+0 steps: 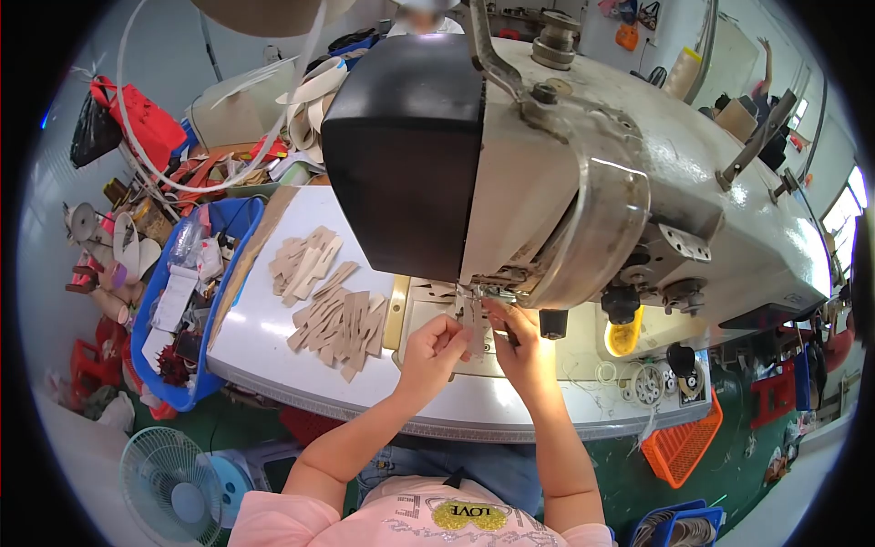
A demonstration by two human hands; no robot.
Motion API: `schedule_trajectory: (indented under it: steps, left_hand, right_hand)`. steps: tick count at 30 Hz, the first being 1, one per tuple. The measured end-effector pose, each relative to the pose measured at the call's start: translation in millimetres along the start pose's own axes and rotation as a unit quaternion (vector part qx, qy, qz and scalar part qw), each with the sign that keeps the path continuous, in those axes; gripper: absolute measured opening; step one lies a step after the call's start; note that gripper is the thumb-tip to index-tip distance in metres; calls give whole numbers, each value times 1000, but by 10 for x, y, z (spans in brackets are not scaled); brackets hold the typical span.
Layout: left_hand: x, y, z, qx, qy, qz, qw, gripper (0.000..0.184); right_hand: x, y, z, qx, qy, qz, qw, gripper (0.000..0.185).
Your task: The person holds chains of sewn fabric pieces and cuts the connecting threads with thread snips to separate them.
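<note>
A large sewing machine (529, 173) with a black end cover fills the upper middle. Under its needle area lies a small beige strip (471, 314) of leather-like material. My left hand (436, 354) is closed, thumb and fingers pinching the strip's near end. To the right of the strip my right hand (518, 346) is curled, fingertips close beside the presser foot. Something dark shows between its fingers, too small to name. Left of the machine bed, a loose pile of similar beige strips (342, 319) lies on the white table (260, 342). The needle tip is hidden.
A blue basket (146, 342) with odds and ends stands at the table's left edge. A yellow oval thing (623, 332) and bobbins (648, 385) are to the right. An orange basket (682, 442) and a green fan (171, 483) are below table level. Another person (424, 20) is beyond the machine.
</note>
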State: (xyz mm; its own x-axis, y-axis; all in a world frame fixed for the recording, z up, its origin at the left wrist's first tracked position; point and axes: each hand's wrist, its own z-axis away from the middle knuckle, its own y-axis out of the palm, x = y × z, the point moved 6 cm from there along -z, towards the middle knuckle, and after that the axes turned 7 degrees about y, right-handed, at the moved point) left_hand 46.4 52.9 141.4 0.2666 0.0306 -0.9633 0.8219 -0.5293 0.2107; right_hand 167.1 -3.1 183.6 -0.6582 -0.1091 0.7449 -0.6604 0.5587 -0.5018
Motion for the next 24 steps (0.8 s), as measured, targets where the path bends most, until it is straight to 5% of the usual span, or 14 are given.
schedule_trajectory:
  steps: [24]
  left_hand:
    - [-78, -231, -438, 0, 48, -36, 998, 15]
  right_hand:
    - [88, 14, 83, -46, -57, -13, 997, 32]
